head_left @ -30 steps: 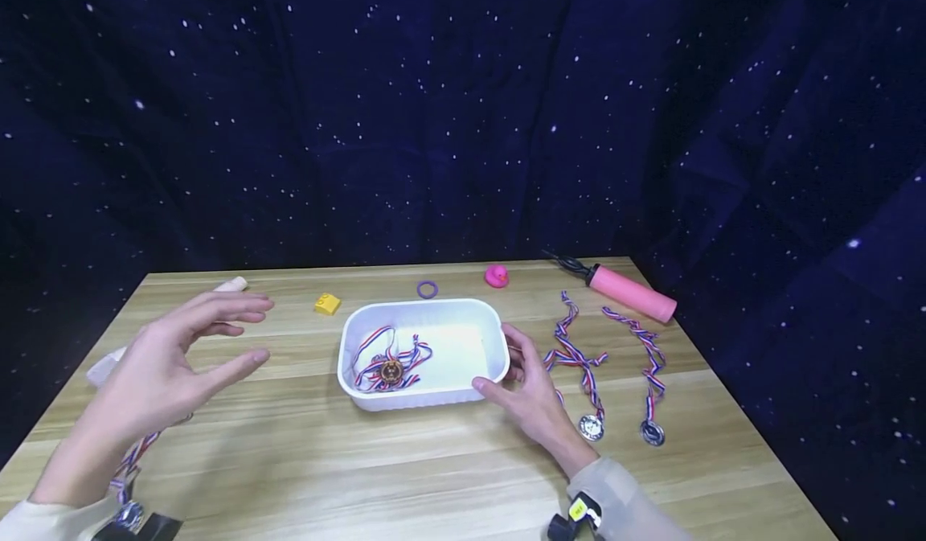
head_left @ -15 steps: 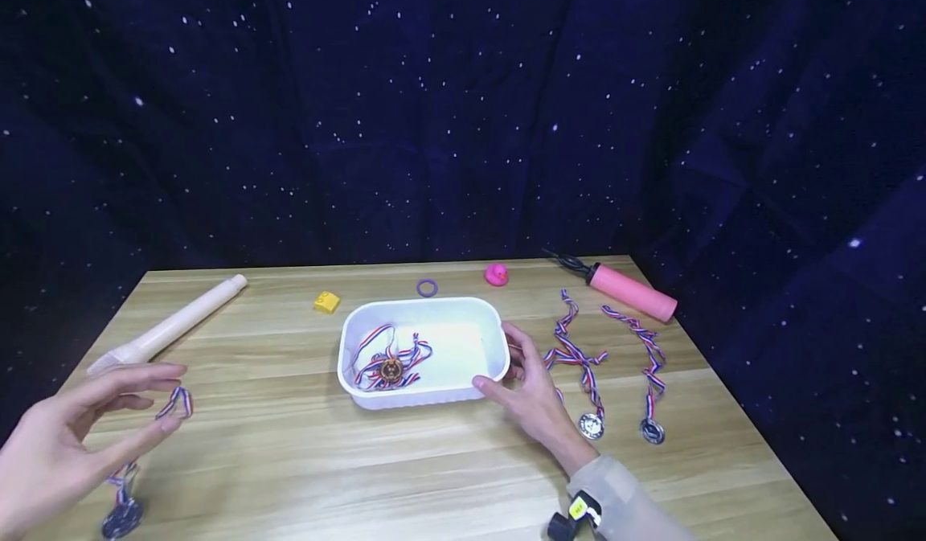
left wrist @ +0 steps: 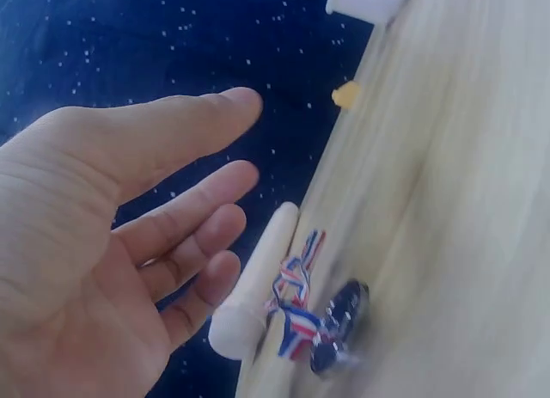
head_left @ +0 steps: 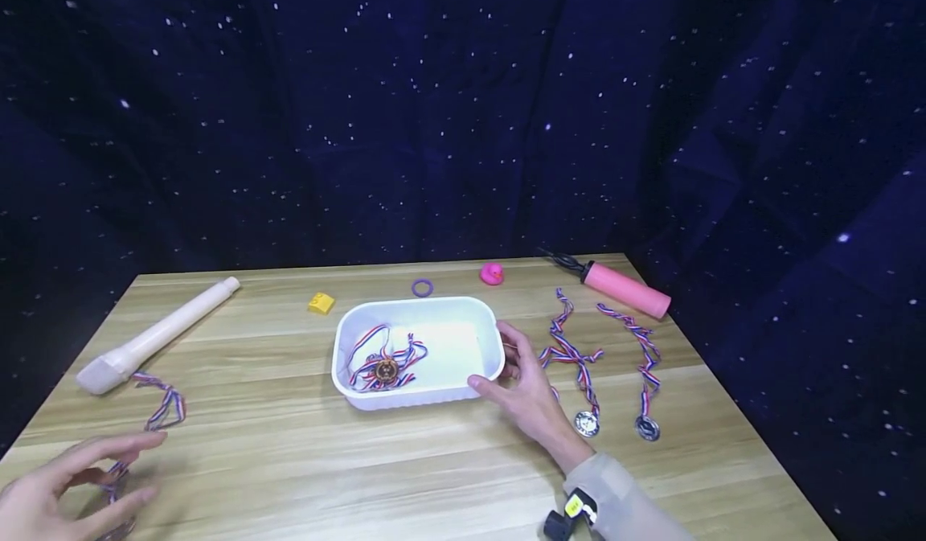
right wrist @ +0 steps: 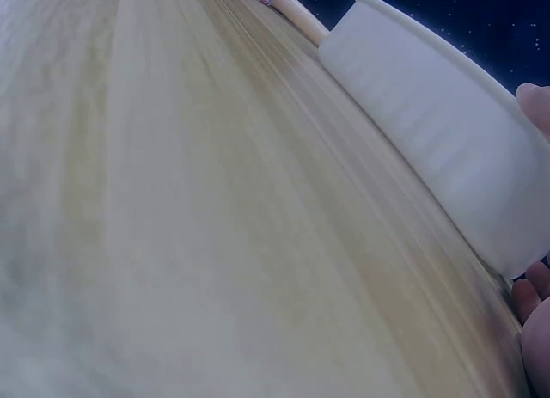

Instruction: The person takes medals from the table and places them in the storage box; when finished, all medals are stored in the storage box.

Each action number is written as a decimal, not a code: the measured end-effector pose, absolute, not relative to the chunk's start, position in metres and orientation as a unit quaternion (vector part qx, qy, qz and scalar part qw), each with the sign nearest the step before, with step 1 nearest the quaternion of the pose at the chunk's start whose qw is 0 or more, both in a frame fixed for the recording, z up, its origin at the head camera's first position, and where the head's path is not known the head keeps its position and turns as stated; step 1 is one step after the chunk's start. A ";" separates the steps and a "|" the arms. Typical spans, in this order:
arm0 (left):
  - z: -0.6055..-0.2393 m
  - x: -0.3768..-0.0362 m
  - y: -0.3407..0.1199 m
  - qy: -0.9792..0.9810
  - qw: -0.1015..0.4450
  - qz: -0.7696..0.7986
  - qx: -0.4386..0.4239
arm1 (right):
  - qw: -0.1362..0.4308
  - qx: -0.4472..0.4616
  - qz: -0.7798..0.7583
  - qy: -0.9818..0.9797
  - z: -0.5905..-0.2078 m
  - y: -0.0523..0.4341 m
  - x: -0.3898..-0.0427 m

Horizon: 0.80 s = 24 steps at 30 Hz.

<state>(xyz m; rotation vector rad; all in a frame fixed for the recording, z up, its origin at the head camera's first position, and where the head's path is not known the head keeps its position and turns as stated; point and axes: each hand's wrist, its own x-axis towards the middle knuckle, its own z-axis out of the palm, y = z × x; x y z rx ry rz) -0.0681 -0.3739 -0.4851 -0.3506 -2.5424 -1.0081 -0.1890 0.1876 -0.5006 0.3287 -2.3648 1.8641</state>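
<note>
A white plastic box [head_left: 415, 399] stands mid-table and holds a bronze-coloured medal [head_left: 387, 370] on a red, white and blue ribbon. At its right end my right hand [head_left: 531, 400] grips the rim, thumb over the edge and fingers outside. My left hand [head_left: 47, 489] hovers at the lower left with thumb and fingers parted, nothing between them. Below it lies another medal [left wrist: 339, 327] with a striped ribbon [head_left: 170, 409]; in the head view the hand mostly covers the disc. The left wrist view shows the hand apart from this medal.
A white microphone-shaped object [head_left: 162, 334] lies at the left. Along the back are a yellow block [head_left: 321, 303], a purple ring [head_left: 423, 288], a pink duck [head_left: 492, 274] and a pink hand pump [head_left: 626, 289]. Two silver medals [head_left: 587, 424] with ribbons lie right of the box.
My left hand has moved down and left from above the table's left side to over the ribboned medal. My right hand keeps its grip on the box.
</note>
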 end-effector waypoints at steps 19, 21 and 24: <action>-0.525 -0.066 -0.413 -0.920 0.036 -0.353 -0.165 | 0.055 0.102 0.610 -0.784 -0.501 0.188 -0.188; -0.526 -0.066 -0.414 -0.919 0.040 -0.357 -0.164 | 0.055 0.103 0.610 -0.784 -0.501 0.188 -0.188; -0.526 -0.067 -0.414 -0.925 0.062 -0.343 -0.154 | 0.055 0.104 0.609 -0.785 -0.500 0.188 -0.188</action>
